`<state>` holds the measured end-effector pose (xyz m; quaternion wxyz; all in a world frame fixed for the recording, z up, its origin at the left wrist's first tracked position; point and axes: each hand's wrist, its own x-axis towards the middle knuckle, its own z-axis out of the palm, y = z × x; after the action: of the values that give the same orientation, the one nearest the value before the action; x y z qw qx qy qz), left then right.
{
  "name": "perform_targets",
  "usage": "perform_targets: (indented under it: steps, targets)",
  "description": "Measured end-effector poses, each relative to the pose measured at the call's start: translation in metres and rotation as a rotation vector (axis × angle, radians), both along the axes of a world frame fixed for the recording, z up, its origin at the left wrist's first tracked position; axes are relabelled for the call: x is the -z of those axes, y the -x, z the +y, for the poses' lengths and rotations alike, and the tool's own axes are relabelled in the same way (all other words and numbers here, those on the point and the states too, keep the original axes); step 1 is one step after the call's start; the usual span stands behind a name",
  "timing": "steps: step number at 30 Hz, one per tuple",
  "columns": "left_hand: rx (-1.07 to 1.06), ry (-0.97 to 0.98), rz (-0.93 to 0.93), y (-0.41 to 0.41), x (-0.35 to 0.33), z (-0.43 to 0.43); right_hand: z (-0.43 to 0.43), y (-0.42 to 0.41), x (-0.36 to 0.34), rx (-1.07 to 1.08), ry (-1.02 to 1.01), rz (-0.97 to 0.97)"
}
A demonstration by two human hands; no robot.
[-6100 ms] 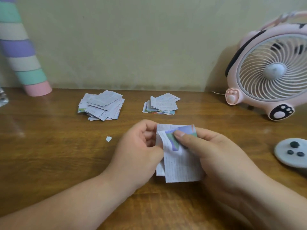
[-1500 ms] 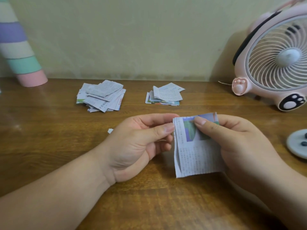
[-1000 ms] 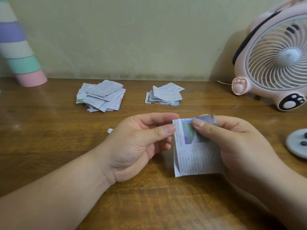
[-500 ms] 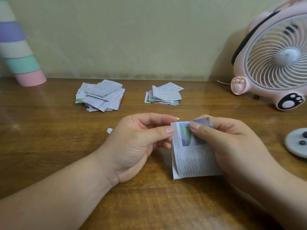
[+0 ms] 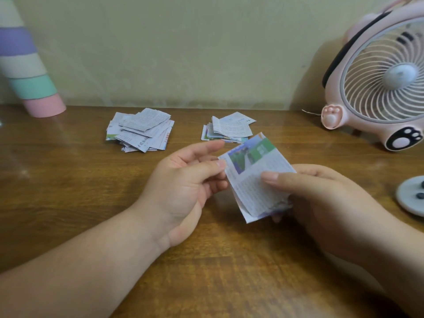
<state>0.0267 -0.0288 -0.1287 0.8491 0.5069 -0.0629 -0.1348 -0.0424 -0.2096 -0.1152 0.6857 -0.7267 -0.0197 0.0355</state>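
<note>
My right fingers (image 5: 320,172) grip the paper (image 5: 253,188) left of the fan (image 5: 378,92); left fingers (image 5: 203,150) pinch its edge.

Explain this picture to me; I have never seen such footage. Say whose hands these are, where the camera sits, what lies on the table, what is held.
No machine: a person's bare hands, filmed by one wide-angle camera worn on the head, looking down. The right hand pinches a printed paper piece, thumb in front. The thumb of the left hand touches its left edge; whether that is a grip is unclear. On the wooden table lie a left pile and a right pile of paper pieces. A pink fan stands at the right.
</note>
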Motion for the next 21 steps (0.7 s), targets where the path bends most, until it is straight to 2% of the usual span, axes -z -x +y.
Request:
perform_targets:
  steps: [3,6,9,13,18,21]
  targets:
    - [0.010,0.017,0.050,-0.001,-0.001,0.001,-0.011,0.001,-0.006,-0.183,-0.029,-0.041]
    - [0.022,0.005,0.083,-0.002,0.000,0.001,-0.024,0.003,-0.010,-0.305,0.170,-0.162]
    - [0.041,0.030,0.076,-0.003,0.001,0.002,-0.028,0.006,-0.010,-0.255,0.403,-0.328]
    - [0.120,0.022,0.013,-0.001,0.000,0.003,-0.027,0.002,-0.009,-0.156,0.817,-0.601]
    - [0.113,-0.114,-0.009,0.003,-0.001,-0.002,-0.011,0.000,-0.014,0.031,1.070,-0.816]
    - [0.132,-0.167,-0.016,0.004,-0.003,-0.002,-0.003,0.004,-0.015,-0.014,1.118,-0.841]
